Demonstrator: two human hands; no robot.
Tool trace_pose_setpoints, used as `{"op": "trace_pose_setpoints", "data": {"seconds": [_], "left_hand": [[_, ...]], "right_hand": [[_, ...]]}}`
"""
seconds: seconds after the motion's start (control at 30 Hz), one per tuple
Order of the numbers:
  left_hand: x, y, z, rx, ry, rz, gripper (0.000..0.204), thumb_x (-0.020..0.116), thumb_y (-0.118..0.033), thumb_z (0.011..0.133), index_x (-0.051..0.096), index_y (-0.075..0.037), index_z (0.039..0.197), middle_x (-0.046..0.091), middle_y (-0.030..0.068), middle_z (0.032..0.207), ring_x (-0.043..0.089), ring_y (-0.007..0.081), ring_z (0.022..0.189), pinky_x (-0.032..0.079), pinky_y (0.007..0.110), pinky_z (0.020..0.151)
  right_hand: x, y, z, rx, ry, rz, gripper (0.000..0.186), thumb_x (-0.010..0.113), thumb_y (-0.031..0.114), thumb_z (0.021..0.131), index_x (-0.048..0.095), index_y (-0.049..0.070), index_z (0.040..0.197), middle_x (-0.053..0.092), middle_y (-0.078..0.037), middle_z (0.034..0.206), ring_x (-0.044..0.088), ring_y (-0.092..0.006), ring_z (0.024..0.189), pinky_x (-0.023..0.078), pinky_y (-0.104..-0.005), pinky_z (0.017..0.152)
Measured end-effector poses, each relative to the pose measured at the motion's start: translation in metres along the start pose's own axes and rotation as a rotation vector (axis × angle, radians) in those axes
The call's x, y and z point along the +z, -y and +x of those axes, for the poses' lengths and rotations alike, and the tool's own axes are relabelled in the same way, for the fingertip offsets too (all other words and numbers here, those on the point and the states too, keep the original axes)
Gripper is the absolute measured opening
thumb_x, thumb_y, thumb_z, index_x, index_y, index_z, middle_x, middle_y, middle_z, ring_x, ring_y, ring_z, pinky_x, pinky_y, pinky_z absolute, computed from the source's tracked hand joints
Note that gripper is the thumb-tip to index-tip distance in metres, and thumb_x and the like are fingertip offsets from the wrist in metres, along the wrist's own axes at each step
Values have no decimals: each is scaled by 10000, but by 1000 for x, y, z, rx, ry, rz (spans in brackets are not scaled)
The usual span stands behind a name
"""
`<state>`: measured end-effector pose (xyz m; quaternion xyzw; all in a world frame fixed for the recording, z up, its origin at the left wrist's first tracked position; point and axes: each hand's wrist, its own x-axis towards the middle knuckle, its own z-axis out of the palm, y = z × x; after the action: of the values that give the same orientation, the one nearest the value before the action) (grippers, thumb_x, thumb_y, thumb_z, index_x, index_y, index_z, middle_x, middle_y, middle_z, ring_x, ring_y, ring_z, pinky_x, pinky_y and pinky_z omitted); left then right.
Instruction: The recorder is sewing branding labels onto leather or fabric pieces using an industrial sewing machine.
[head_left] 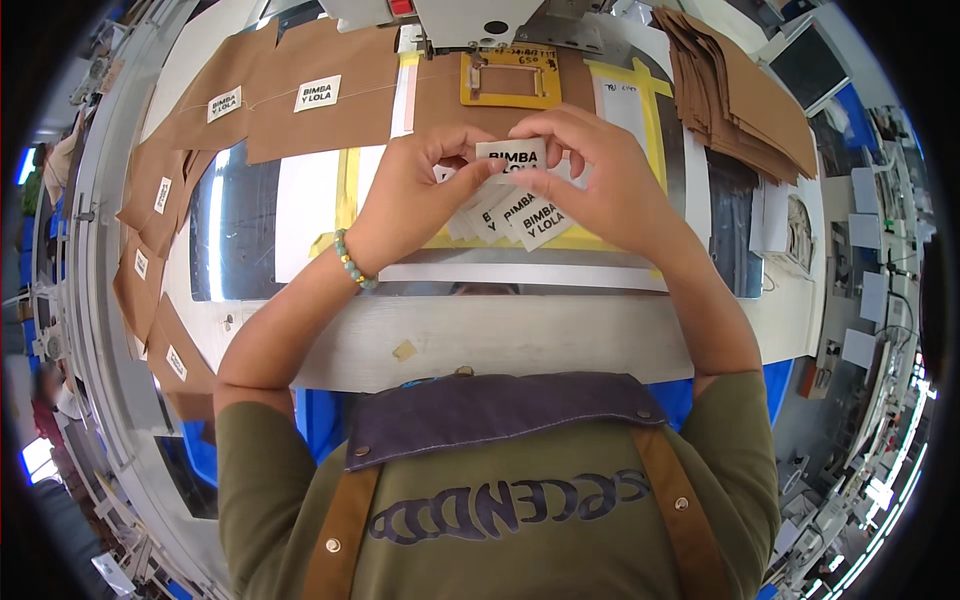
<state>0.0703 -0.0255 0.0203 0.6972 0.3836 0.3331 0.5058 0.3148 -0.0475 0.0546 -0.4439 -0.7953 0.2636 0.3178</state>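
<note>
Small white label (528,151), pinched at both sides

Held over the middle of the table (530,335), toward the far edge. Gripped by the left hand (412,188) and the right hand (608,180), one at each side. Best to pinch softly, keep flat, and not bend the corners. Toward the near edge, more labels (540,225) in a loose heap. By the far edge, a yellow frame (512,101) near the machine (470,22).

head: left head-worn fisheye; looks down; close above green shirt (510,560); worktable (550,340) beyond
</note>
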Motion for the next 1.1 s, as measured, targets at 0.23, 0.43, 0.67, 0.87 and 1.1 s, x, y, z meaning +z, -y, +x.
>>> {"op": "trace_pose_setpoints", "data": {"seconds": [0.23, 0.43, 0.67, 0.87, 1.1], "left_hand": [[-9, -2, 2, -19, 22, 197, 308, 778, -120, 1012, 756, 7, 1292, 812, 68, 1008, 717, 122, 928, 596, 312, 887], [-31, 8, 20, 147, -124, 374, 368, 776, -97, 993, 736, -12, 1349, 810, 142, 1120, 760, 216, 954, 611, 346, 893], [-39, 20, 40, 467, -46, 774, 453, 778, -103, 970, 691, -21, 1407, 748, 137, 1313, 707, 298, 1171, 614, 419, 947], [-33, 35, 61, 525, 30, 840, 462, 742, -171, 1010, 669, -41, 1448, 657, 129, 1498, 548, 363, 1421, 480, 482, 1195], [-37, 45, 68, 497, 79, 939, 488, 734, -241, 1021, 662, -27, 1454, 625, 96, 1553, 474, 361, 1500, 431, 487, 1242]], "right_hand": [[-3, -19, 21, 45, 50, 54, 160, 746, 150, 985, 798, 8, 1037, 751, -105, 924, 674, -233, 770, 536, -345, 706], [-15, -97, 77, 132, -85, -145, 195, 732, 155, 985, 813, 23, 1104, 820, -144, 1004, 777, -285, 881, 595, -378, 804], [-5, -107, 109, 120, 7, -159, 184, 738, 166, 969, 826, 46, 1077, 819, -164, 982, 789, -310, 900, 608, -392, 843], [-7, -102, 100, 48, 62, -209, 182, 747, 138, 971, 820, 29, 1097, 771, -124, 1105, 749, -317, 955, 587, -416, 872], [-10, -107, 59, -157, -1, -260, 205, 706, 91, 988, 801, 43, 1164, 734, -98, 1223, 703, -306, 1122, 578, -422, 975]]}}
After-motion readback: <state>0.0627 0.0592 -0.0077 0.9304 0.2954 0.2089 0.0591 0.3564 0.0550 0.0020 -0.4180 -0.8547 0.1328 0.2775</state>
